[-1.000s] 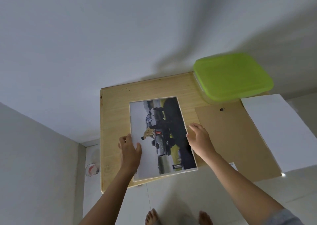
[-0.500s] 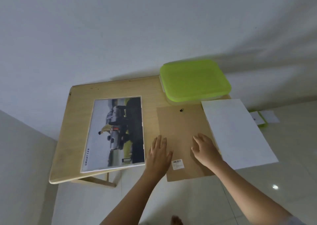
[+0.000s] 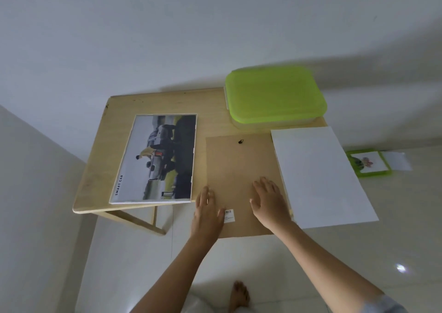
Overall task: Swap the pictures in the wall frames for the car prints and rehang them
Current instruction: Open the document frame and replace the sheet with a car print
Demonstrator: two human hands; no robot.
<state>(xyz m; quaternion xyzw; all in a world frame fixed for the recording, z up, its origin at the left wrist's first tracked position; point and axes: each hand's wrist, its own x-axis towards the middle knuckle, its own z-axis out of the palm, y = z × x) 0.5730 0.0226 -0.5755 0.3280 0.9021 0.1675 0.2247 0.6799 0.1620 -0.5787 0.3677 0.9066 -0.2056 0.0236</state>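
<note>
A car print (image 3: 155,159) lies face up in a white frame on the left half of the small wooden table (image 3: 100,145). To its right lies a brown backing board (image 3: 236,167) with a black hanger at its top and a barcode sticker near its front. My left hand (image 3: 208,212) rests flat on the board's left front edge. My right hand (image 3: 269,200) lies flat on the board's right side, fingers spread. A white sheet (image 3: 320,176) lies to the right of the board, overhanging the table.
A lime green lidded box (image 3: 275,95) sits at the table's back right. On the floor to the right lies a green frame with a flower picture (image 3: 368,163) beside a small white paper (image 3: 397,161). White walls stand behind and left. My bare foot (image 3: 239,296) shows below.
Both hands left the car print and moved right onto the brown backing board. My view shifted right, bringing the green frame on the floor into sight.
</note>
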